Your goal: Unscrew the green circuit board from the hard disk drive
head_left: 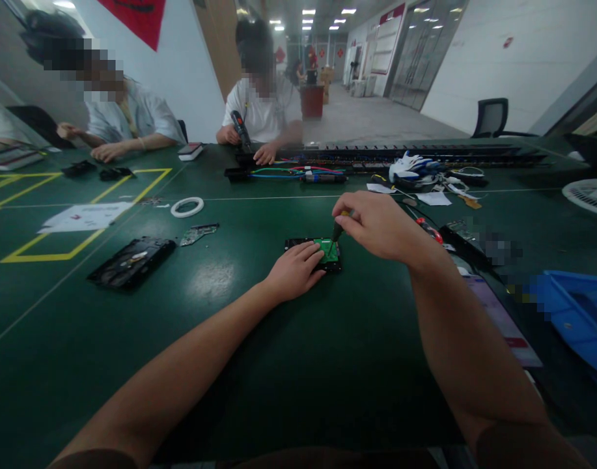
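A hard drive [333, 266] with a green circuit board [329, 254] lies flat on the dark green table, board side up. My left hand [298, 268] rests across its left part with fingers stretched out over the board and the thumb by the near edge. This hand hides much of the drive. In my right hand [371, 225] is a screwdriver [336, 232], gripped by its dark handle and tilted slightly. Its thin shaft points down onto the green board; a screw under the tip is too small to make out.
Left on the table are a black drive casing [132, 262], a loose circuit board [198, 234], a white tape ring [187, 207] and paper [86, 217]. Cable bundles [298, 172] and gloves [410, 168] lie farther back. A tablet-like screen [503, 319] and blue bin [579, 312] are right. Co-workers [259, 111] sit opposite.
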`<state>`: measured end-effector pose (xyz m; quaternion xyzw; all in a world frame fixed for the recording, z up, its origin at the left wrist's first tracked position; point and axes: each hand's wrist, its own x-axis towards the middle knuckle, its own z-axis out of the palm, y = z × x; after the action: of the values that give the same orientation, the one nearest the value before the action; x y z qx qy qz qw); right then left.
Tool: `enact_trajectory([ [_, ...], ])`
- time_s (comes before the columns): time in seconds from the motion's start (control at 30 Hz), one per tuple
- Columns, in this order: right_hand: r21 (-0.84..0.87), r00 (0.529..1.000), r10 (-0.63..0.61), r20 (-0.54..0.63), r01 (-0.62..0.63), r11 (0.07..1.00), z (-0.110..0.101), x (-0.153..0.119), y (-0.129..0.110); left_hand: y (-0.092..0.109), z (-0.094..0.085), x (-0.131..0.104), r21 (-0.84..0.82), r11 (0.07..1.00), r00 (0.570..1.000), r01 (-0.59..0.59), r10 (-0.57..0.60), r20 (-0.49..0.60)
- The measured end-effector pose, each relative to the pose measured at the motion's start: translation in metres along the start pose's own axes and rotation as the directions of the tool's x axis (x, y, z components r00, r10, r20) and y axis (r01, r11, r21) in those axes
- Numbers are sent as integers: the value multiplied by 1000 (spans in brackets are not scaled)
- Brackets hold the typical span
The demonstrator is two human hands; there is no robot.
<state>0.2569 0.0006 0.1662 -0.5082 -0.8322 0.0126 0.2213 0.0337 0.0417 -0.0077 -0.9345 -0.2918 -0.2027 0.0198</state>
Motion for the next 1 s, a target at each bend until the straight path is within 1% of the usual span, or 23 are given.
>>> enact_trajectory([
  [0.33,-11,1000,0,0,0,1000,-1,0,0,0,0,0,-4,1000,1000,-4,4,-9],
  [0.53,-7,999,38,-20,-38,999,2,1,2,0,0,0,-8,1000,1000,0,0,3],
  [0.7,-30,999,-14,-32,13,999,2,1,5,-1,2,0,-6,1000,1000,2,-2,-2],
  [0.83,-36,1000,-6,-16,6,999,2,2,5,-1,2,0,-13,1000,1000,0,0,-3],
  [1.0,-15,1000,-26,-17,26,1000,4,2,5,-1,0,1,-3,1000,1000,-5,5,0],
])
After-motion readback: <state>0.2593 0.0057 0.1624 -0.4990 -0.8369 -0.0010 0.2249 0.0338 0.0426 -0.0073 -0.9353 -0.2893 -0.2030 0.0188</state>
